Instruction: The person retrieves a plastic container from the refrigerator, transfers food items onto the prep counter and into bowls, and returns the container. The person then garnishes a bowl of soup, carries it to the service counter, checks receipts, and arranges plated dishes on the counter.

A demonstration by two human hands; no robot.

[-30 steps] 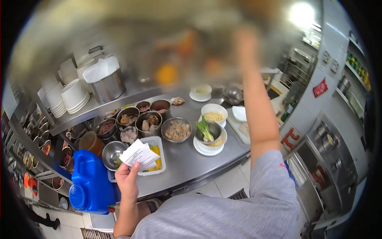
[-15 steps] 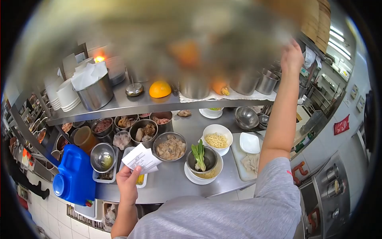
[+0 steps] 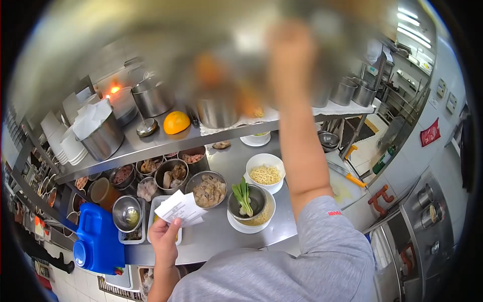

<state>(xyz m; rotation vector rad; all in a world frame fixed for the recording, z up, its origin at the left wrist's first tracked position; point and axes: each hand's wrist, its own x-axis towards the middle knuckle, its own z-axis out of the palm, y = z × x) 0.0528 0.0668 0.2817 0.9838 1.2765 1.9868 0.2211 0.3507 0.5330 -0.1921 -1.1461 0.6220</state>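
My left hand (image 3: 165,241) pinches several white printed paper slips (image 3: 181,207) between thumb and fingers, low over the steel counter. My right hand (image 3: 292,48) is raised to the blurred upper area above the shelf; its fingers are smeared, and a whitish blur lies beside it. Near the slips stands a metal bowl of pale raw pieces (image 3: 210,191). To the right, a leafy green vegetable (image 3: 242,199) lies in a small metal bowl (image 3: 261,207), which sits on a white bowl of noodles (image 3: 269,217). Another white bowl with pale noodles (image 3: 265,174) stands behind.
A steel shelf (image 3: 166,154) spans the counter, bearing an orange half-round object (image 3: 176,122), metal pots (image 3: 216,111) and stacked white containers (image 3: 74,146). At left stands a blue jug (image 3: 98,239). A yellow-handled knife (image 3: 355,179) lies at right. Flame (image 3: 114,90) burns behind.
My right hand has swung left across the upper area, and its forearm now crosses in front of the shelf. The slips stay in my left hand. The view has shifted slightly.
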